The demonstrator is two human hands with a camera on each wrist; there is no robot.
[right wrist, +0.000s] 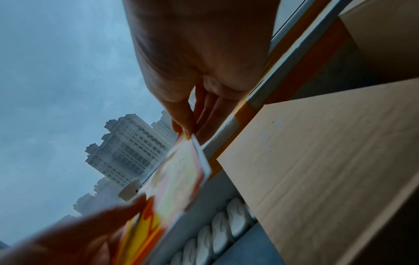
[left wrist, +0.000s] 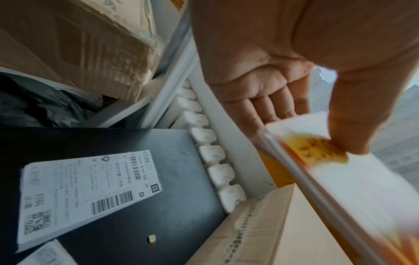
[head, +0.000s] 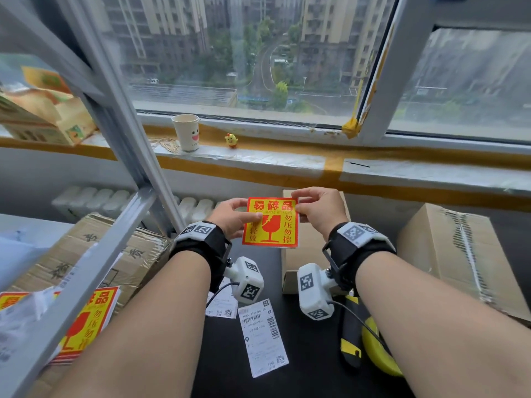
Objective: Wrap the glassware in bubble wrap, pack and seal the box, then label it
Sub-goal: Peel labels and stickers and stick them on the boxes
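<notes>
The left hand is pinching the left edge of the sticker, thumb lying on its printed face and fingers behind. The right hand is nipping the top right corner between thumb and fingertips, apparently working the sheet off its backing, though the head view is too small to show a lifted edge. The sticker is being held upright in the air, printed face toward the person, above the small box on the black table, touching neither.

The sticker is reading as a light, thin, floppy sheet; once peeled it will probably curl and cling to skin, so edges and corners look like the right places to hold it. The red and yellow broken-glass mark is facing the person.

The left wrist view is showing what the head view hides: the four fingers lying nearly straight behind the sheet, and a white back edge, which suggests the backing is on. The right wrist view is showing the thumb tip meeting the corner, blurred. Only the head view is showing a shipping label lying flat on the table, more stickers stacked at the left, and a larger box at the right.
</notes>
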